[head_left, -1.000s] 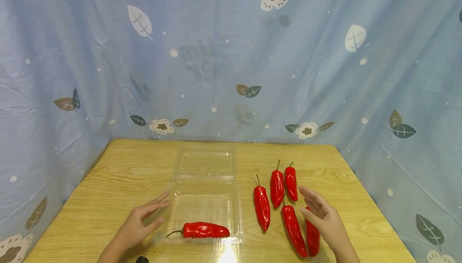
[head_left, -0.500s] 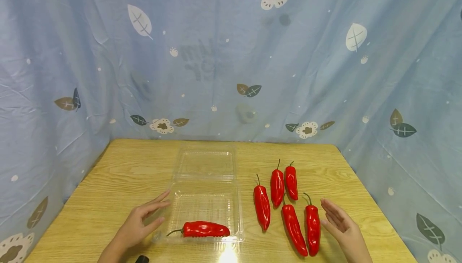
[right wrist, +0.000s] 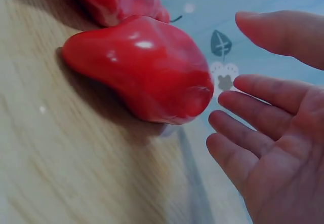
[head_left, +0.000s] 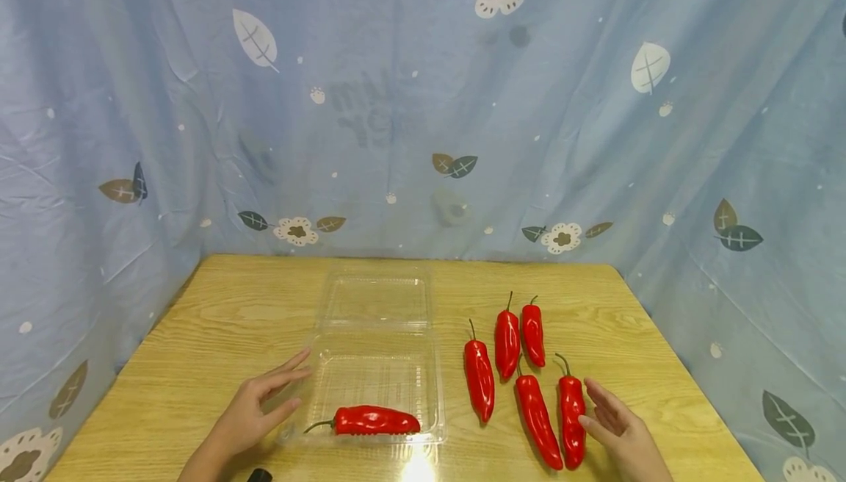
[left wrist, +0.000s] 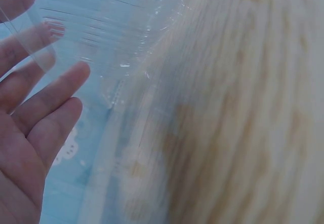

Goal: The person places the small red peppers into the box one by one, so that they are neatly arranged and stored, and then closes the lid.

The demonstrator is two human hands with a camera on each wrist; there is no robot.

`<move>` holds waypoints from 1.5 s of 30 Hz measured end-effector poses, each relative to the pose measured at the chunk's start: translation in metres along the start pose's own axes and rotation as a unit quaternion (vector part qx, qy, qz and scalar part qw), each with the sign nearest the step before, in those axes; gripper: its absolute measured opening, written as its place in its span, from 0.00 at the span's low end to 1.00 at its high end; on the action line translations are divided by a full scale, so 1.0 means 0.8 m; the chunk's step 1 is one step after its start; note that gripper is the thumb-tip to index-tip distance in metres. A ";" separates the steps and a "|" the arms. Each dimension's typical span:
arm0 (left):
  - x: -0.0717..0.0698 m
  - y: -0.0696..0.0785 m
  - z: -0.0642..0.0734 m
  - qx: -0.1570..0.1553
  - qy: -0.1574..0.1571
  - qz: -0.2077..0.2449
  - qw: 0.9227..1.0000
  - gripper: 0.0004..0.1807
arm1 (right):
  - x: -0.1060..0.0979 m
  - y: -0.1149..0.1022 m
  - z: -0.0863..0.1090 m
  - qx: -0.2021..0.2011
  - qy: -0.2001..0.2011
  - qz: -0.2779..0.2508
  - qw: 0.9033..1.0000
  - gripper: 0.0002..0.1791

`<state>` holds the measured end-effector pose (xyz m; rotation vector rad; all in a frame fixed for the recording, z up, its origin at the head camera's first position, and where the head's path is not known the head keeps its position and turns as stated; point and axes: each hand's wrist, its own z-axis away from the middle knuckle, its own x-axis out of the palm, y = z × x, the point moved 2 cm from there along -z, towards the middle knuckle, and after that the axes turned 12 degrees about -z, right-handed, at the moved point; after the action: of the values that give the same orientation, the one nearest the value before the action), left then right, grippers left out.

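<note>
A clear plastic clamshell box (head_left: 370,373) lies unfolded on the table, its lid toward the back. Along its front wall lies one red chili pepper (head_left: 377,420), stem to the left. My left hand (head_left: 259,403) is at the box's left side, fingers spread and straight, holding nothing; in the left wrist view its fingers are seen by the clear plastic. To the right, my right hand (head_left: 620,427) is beside the rightmost red pepper (head_left: 572,423), thumb near its side. The right wrist view has that hand (right wrist: 276,127) with fingers straight, and a gap to the nearest pepper (right wrist: 147,69).
Several more red peppers lie right of the box, among them a slanted one (head_left: 539,423), one nearest the box (head_left: 479,379) and two farther back. A small black object (head_left: 260,475) shows at the front edge. A blue patterned curtain (head_left: 390,114) encloses the wooden table (head_left: 251,306).
My right hand first moved right, away from over the rightmost pepper, uncovering it, then came slightly back left and lower toward it. My left hand and the box have stayed put.
</note>
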<state>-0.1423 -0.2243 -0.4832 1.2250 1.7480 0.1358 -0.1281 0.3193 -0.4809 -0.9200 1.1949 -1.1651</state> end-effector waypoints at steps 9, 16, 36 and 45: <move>0.000 -0.001 0.001 -0.028 -0.018 0.001 0.999 0.22 | 0.007 0.004 -0.004 0.022 -0.004 0.045 0.999 0.42; -0.001 -0.002 0.001 -0.019 -0.015 0.004 1.000 0.22 | 0.007 0.007 -0.007 0.031 -0.003 0.065 0.997 0.44; -0.001 0.000 0.000 -0.010 -0.009 0.003 1.000 0.22 | 0.003 0.009 -0.009 0.038 -0.002 0.109 0.993 0.43; 0.001 -0.002 0.001 -0.001 -0.001 0.006 1.000 0.24 | 0.001 0.008 -0.007 0.034 0.016 0.133 0.990 0.42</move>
<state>-0.1427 -0.2248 -0.4849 1.2333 1.7398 0.1432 -0.1328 0.3200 -0.4881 -0.6701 1.2535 -1.0008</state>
